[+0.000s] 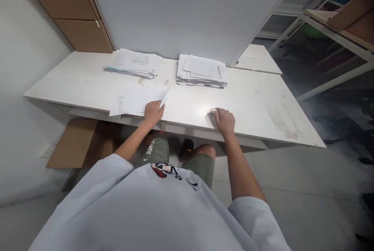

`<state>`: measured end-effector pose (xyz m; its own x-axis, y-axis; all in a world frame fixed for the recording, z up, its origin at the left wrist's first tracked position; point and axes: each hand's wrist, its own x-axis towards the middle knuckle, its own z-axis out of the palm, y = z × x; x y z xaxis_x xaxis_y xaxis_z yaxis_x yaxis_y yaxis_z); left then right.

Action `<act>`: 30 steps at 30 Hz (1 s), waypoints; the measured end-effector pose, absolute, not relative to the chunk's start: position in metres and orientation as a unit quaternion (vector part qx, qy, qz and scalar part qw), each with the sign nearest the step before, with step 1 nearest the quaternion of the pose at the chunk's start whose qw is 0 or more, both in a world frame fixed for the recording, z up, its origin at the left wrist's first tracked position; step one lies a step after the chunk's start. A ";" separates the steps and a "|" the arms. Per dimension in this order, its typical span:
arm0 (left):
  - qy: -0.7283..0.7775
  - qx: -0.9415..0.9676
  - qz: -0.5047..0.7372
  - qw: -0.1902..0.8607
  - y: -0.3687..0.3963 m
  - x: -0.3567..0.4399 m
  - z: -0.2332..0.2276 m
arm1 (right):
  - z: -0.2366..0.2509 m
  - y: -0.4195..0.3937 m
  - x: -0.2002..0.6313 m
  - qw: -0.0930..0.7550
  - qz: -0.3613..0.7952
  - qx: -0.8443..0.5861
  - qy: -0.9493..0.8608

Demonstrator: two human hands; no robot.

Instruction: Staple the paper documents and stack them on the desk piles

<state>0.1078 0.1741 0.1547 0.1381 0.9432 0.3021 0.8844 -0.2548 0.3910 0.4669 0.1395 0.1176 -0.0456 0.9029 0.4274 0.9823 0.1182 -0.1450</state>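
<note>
At the front edge of the white table, my left hand (154, 112) is closed on the right end of some white paper (136, 101). The paper's right edge curls up by my thumb, and its lower left corner hangs over the table edge. Print shows on its left part. My right hand (225, 121) rests on the table further right, its fingers closed round a small object (210, 112) with a whitish top and a shiny metal part. Most of that object is hidden by my fingers, so its kind is unclear.
Behind the paper lies a stack of printed sheets (136, 62); a thicker paper stack (201, 71) lies right of it. A grey panel (187, 13) rises at the table's back. Cardboard boxes (77, 34) stand at back left, an open carton (73, 142) below. Metal shelving (336, 44) is at right.
</note>
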 end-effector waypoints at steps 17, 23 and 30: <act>0.554 0.134 0.746 0.345 0.177 0.075 0.197 | 0.122 0.140 0.463 0.212 -0.068 -0.683 -0.695; 0.547 0.111 0.784 0.272 0.151 0.028 0.196 | 0.137 0.133 0.436 0.305 -0.088 -0.674 -0.667; 0.583 0.066 0.781 0.212 0.098 -0.012 0.183 | 0.153 0.161 0.251 0.263 0.086 -0.538 -0.796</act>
<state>-0.0118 0.0977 0.1834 -0.9015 0.4080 -0.1446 -0.2548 -0.2301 0.9392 0.2507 0.1611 0.1531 -0.2816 0.9022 0.3267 0.8121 0.4054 -0.4196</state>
